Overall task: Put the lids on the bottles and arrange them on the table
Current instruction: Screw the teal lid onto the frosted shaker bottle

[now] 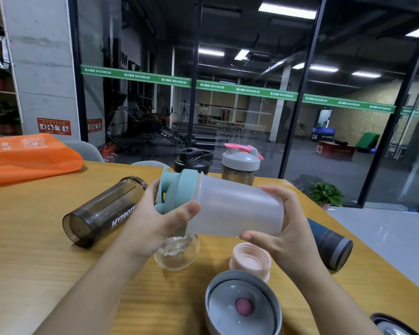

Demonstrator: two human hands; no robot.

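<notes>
Head view shows my left hand [153, 221] gripping the teal plastic lid [177, 189] and my right hand [279, 228] gripping the frosted translucent bottle [237, 209] sideways above the wooden worktop [34, 250]; two capped shakers [240, 165] stand behind, several bottles and lids remain unpaired.

Evenly lit wooden table [46, 238], dim hall behind reflective glass [252, 105], ceiling strip lights [287, 9] glaring, wide-angle edge bending

Two bare forearms, no sleeves, left hand [153, 221], right hand [279, 228], short trimmed nails, slim fingers [189, 209]
</notes>
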